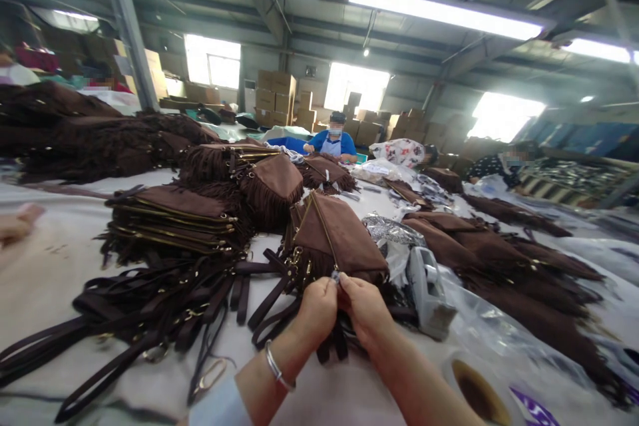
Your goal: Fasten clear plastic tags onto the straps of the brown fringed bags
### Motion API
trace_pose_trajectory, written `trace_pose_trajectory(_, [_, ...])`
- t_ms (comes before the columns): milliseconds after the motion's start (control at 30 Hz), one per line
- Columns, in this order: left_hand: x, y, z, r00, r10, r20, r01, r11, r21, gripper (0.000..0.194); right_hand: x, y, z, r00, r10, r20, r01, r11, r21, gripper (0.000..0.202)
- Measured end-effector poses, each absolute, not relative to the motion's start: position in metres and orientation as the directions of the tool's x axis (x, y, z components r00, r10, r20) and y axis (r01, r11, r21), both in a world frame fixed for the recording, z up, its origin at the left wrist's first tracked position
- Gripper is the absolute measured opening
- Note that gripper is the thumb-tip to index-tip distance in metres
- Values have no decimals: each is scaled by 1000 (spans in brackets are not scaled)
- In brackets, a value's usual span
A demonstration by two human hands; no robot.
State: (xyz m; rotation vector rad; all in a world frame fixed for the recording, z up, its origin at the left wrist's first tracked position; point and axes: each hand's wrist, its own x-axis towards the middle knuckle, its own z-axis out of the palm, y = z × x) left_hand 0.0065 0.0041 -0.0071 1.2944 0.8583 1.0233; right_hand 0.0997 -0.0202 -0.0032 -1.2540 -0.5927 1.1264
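Observation:
My left hand (pixel 319 306) and my right hand (pixel 367 309) meet at the front edge of a brown fringed bag (pixel 347 229). Both are closed in a pinch, thumbs and fingers together, around a small shiny grey piece (pixel 335 276) at the near end of the bag's gold zipper. The piece is too small to name, and my fingers partly cover it. Under and left of the bag hang dark straps with gold clasps (pixel 294 263). Farther left lies a heap of dark brown straps (pixel 164 306) with gold clips, in front of a stack of brown zippered pouches (pixel 172 219).
A grey tape dispenser (pixel 429 289) stands right of the bag. Clear plastic (pixel 494 319) and a tape roll (pixel 476 389) lie at lower right. More brown bags (pixel 474 239) spread rightward. A person in blue (pixel 337 143) sits across the table; another person's hand (pixel 17 226) is at far left.

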Motion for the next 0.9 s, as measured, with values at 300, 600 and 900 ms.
trace_pose_trajectory(300, [0, 6, 11, 675, 632, -380, -444, 760, 474, 26, 84, -11, -8, 115, 948, -297, -661, -151, -736, 30])
trace_pose_trajectory(600, [-10, 10, 25, 868, 450, -211, -422, 891, 167, 25, 80, -3, 7, -27, 984, -176, -763, -134, -632, 30])
trace_pose_trajectory(900, [-40, 21, 38, 551, 834, 22, 153, -126, 980, 32, 98, -85, -24, -89, 973, -213, -695, -214, -686, 48])
